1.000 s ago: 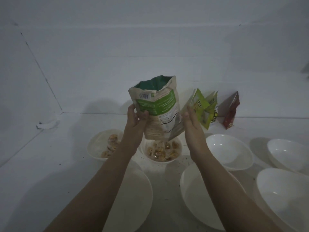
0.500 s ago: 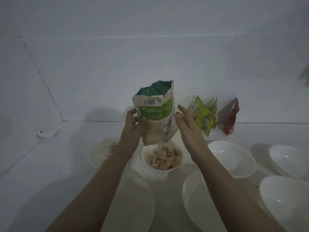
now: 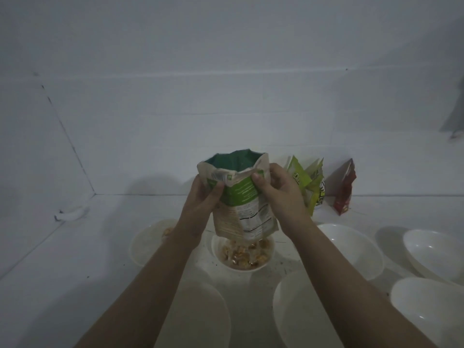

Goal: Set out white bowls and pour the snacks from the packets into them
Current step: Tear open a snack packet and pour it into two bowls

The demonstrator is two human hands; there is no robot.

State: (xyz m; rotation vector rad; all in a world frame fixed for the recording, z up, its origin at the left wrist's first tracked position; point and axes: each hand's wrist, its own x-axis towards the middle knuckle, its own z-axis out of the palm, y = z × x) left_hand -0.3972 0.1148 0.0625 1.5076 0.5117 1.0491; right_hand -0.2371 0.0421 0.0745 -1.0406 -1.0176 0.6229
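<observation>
A beige and green snack packet [image 3: 242, 204] hangs upside down over a small white bowl [image 3: 243, 254] full of brownish snacks. The packet's flat bottom faces up. My left hand [image 3: 203, 199] grips its left side and my right hand [image 3: 278, 192] pinches its upper right corner. A second small bowl [image 3: 148, 243] at the left holds some snacks, partly hidden by my left forearm. Lime-green packets [image 3: 307, 184] and a red packet [image 3: 345, 192] lean against the back wall.
Several larger white bowls stand round the front and right: one under my left forearm [image 3: 200, 315], one under my right forearm [image 3: 298, 310], one behind it [image 3: 351, 247] and two at the right edge [image 3: 437, 252] [image 3: 431, 307]. A white wall corner closes the left and back. Crumbs dot the counter.
My right hand, which hovered open beside the packet, has taken hold of its upper right corner. The packet stays upside down over the filled bowl.
</observation>
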